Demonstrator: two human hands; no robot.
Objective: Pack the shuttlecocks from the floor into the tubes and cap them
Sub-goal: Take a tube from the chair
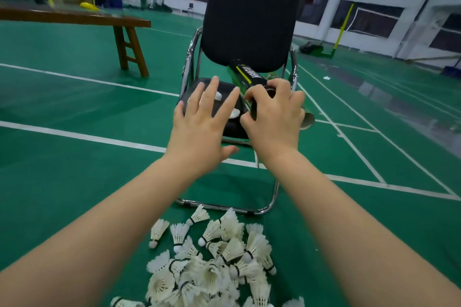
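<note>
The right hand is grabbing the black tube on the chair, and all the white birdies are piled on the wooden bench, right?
Not quite. The white birdies are piled on the green floor in front of the chair, not on the wooden bench. The head view shows it. The right hand is indeed grabbing the black tube on the chair.

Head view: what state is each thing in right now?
Tube, lying on the chair seat, right hand gripping its near end.
Left hand, open, fingers spread above the seat.
White caps, loose on the seat.
Shuttlecocks, heaped on the floor, unpacked.
</note>
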